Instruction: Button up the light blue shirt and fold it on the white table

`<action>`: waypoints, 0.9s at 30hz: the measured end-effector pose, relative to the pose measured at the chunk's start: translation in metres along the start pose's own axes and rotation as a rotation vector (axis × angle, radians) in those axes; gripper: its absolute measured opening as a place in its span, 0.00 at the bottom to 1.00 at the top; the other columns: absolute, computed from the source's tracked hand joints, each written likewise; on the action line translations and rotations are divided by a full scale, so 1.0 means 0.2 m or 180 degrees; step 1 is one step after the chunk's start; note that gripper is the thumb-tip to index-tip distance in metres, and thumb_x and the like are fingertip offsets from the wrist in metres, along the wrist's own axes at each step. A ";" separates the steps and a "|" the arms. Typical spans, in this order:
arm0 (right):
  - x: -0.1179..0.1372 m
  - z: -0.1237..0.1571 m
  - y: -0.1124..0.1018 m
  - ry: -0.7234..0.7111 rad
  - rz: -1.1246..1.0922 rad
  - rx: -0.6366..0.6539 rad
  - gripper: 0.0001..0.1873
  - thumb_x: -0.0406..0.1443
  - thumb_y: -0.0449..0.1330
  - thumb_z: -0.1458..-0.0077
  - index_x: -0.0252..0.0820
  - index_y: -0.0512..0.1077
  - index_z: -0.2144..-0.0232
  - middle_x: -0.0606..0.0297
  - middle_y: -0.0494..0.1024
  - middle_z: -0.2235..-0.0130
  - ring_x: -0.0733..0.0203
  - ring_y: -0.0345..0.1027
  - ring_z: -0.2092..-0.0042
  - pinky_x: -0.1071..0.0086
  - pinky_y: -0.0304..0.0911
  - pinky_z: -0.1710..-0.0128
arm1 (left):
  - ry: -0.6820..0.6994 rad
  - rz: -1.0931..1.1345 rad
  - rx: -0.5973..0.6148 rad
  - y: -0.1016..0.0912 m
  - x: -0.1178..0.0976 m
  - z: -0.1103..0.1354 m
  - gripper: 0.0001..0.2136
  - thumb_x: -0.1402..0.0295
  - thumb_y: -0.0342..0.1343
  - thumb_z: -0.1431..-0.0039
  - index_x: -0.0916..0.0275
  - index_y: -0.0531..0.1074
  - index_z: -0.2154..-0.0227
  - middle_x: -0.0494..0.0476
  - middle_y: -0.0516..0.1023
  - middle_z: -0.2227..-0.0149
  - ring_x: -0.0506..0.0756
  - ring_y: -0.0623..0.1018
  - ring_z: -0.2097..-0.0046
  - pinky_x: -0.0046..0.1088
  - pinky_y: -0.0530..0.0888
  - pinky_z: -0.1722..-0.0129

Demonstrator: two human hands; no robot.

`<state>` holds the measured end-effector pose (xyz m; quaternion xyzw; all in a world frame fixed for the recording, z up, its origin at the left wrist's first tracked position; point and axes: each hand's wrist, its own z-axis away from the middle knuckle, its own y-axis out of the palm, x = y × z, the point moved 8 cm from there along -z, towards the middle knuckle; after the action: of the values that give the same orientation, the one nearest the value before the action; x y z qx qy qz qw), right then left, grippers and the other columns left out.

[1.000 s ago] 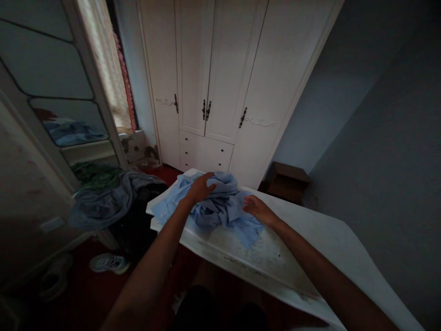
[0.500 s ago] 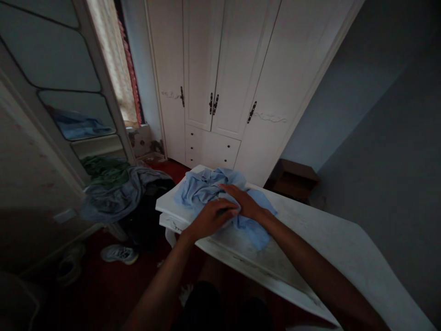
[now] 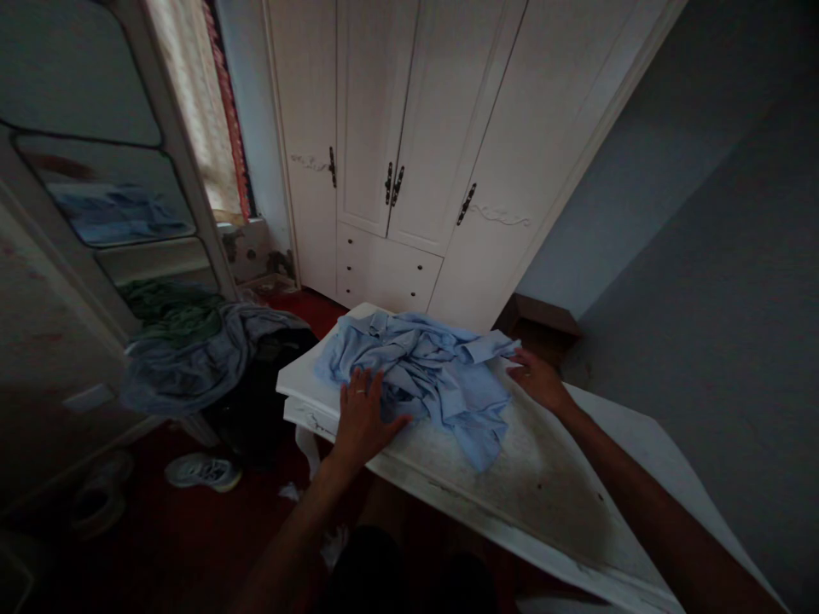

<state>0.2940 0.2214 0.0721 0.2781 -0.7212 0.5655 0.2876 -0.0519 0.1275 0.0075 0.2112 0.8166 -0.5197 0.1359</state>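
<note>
A crumpled light blue shirt lies on the white table, its folds bunched toward the table's far left end. My left hand rests at the shirt's near left edge with fingers spread. At the right, my right hand pinches a narrow end of the cloth, drawn out sideways from the heap; whether that end is a cuff, I cannot tell.
Beyond the table stands a white wardrobe with dark handles. To the left are a mirror, a pile of grey clothing with a green garment, and a sneaker. A brown wooden box-like piece sits behind the table.
My hands were close together on the shirt and have parted. The right moved right, pulling an end of cloth outward; the left moved left and its fingers spread. The shirt lies wider now.
</note>
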 end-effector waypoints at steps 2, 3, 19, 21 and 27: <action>0.00 0.14 0.17 -0.0295 -0.0033 0.0588 0.23 0.41 0.63 0.53 0.40 0.73 0.53 0.51 0.76 0.49 0.45 0.72 0.50 0.52 0.67 0.50 | 0.0206 -0.0111 0.0005 0.05 -0.11 0.03 0.44 0.46 0.62 0.53 0.66 0.56 0.37 0.75 0.55 0.35 0.74 0.49 0.32 0.60 0.51 0.37; 0.03 0.21 0.24 -0.0530 0.0051 0.0738 0.26 0.44 0.64 0.53 0.41 0.72 0.51 0.51 0.73 0.46 0.44 0.68 0.45 0.52 0.64 0.46 | 0.0334 -0.0139 0.0073 0.08 -0.17 0.03 0.42 0.49 0.62 0.52 0.65 0.57 0.37 0.74 0.56 0.35 0.73 0.49 0.32 0.61 0.50 0.37; 0.00 0.37 0.13 0.0378 -0.1641 -0.0144 0.07 0.41 0.55 0.50 0.45 0.69 0.71 0.71 0.69 0.84 0.60 0.63 0.81 0.68 0.61 0.79 | -0.0800 -0.0664 -0.0560 -0.43 0.58 -0.05 0.20 0.76 0.45 0.47 0.63 0.73 0.53 0.64 0.77 0.55 0.64 0.77 0.55 0.40 0.72 0.54; -0.13 0.36 0.02 0.0687 -0.2312 -0.0729 0.09 0.40 0.60 0.56 0.44 0.68 0.71 0.72 0.70 0.82 0.63 0.63 0.80 0.71 0.60 0.80 | -0.0819 -0.0660 -0.0808 -0.50 0.57 -0.05 0.20 0.77 0.46 0.49 0.64 0.73 0.53 0.65 0.76 0.54 0.65 0.75 0.51 0.41 0.71 0.52; -0.39 0.37 -0.11 0.0743 -0.2410 -0.1713 0.18 0.40 0.65 0.63 0.43 0.64 0.69 0.67 0.73 0.66 0.60 0.72 0.63 0.62 0.70 0.62 | 0.0438 0.0407 -0.1295 -0.42 -0.04 0.05 0.19 0.77 0.47 0.46 0.62 0.71 0.52 0.62 0.74 0.54 0.60 0.72 0.50 0.41 0.70 0.49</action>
<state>0.3563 0.1499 0.0150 0.3716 -0.6529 0.2417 0.6142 -0.0860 0.0854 0.0729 0.2658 0.8969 -0.3189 0.1523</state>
